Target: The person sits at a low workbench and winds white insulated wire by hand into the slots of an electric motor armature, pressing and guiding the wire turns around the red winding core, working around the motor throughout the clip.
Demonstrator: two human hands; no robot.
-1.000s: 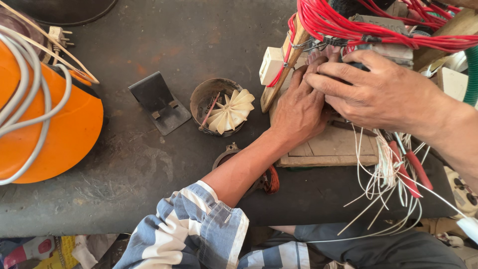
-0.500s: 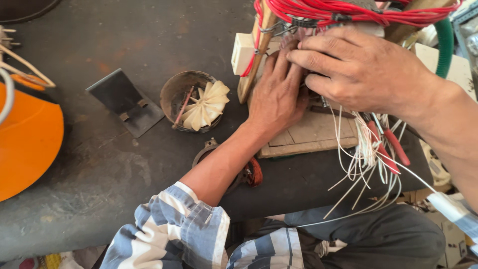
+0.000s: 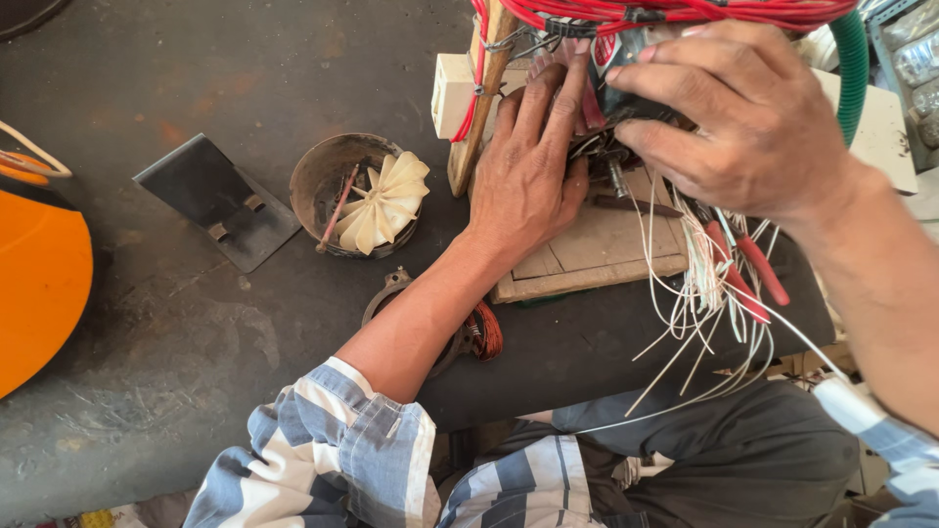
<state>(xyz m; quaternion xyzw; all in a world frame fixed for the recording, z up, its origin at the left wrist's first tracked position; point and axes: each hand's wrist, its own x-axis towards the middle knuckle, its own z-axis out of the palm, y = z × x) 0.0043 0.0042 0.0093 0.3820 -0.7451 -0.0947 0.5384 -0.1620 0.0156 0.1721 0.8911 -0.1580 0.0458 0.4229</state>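
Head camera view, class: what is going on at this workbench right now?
A person in a striped shirt works with both bare hands on a small dark wired part above a wooden board. The left hand lies flat against it, and the right hand grips it from above. Red wires run overhead and white wires hang off the bench edge. A round tin holding a cream fan blade sits to the left, untouched.

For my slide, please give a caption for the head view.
Both hands, left hand and right hand, work on a wired part over a wooden board.
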